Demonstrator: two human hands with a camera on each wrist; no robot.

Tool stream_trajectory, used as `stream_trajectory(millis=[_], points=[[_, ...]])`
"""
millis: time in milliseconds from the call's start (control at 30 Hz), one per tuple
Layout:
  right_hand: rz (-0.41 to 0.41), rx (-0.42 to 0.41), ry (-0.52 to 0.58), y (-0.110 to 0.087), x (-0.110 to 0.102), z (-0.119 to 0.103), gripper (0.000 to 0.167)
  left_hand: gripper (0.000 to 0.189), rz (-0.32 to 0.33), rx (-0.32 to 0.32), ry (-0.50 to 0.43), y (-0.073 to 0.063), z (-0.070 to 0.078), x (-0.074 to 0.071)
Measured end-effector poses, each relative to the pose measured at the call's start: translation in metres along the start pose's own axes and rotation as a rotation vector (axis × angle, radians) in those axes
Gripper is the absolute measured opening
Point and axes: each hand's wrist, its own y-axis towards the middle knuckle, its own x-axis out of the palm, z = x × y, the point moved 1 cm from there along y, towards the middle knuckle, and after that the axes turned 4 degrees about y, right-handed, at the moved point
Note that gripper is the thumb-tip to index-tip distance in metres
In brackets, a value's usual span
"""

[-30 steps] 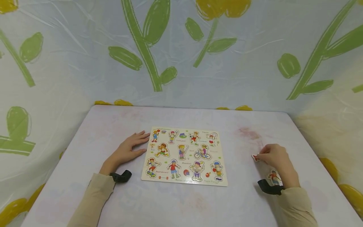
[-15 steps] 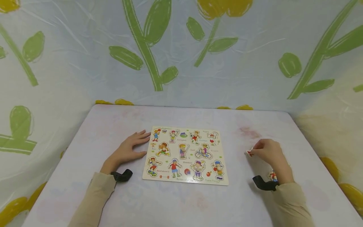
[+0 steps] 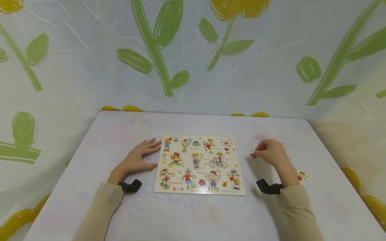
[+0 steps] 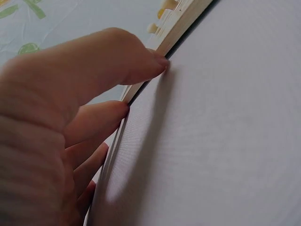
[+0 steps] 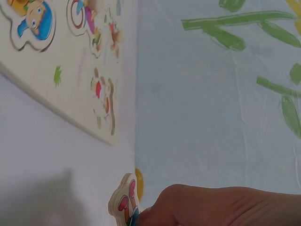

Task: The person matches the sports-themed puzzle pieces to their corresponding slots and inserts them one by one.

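Observation:
A pale wooden peg puzzle board [image 3: 200, 174] with cartoon sports figures lies flat on the table. My left hand [image 3: 136, 158] rests at its left edge, fingers straight; in the left wrist view the thumb [image 4: 141, 63] touches the board's side. My right hand [image 3: 272, 154], raised to the right of the board, pinches a small wooden puzzle piece [image 3: 252, 153] between thumb and fingers. The right wrist view shows this piece [image 5: 123, 200] with pink shoes, partly cut off. An uncovered recess [image 5: 103, 101] with a printed figure shows at the board's near corner there.
Another puzzle piece [image 3: 302, 176], red and white, lies on the table [image 3: 193, 217] beside my right wrist, which partly hides the area. Flower-patterned sheeting [image 3: 247, 80] rises behind and at both sides of the table.
My right hand has moved left and farther from me, carrying the puzzle piece toward the board. The board sits slightly farther right. My left hand stays nearly where it was.

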Motion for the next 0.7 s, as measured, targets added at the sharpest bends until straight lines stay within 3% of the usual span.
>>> stream_trajectory(millis=[200,700], points=[[-0.006,-0.003,0.019,0.005,0.008,-0.020,0.018,0.074,-0.017,0.001,0.022,0.001,0.001,0.001],[0.028,-0.176,0.047,0.018,0.026,-0.075,0.007,0.076,-0.057,0.017,0.107,0.001,0.003,-0.001]])
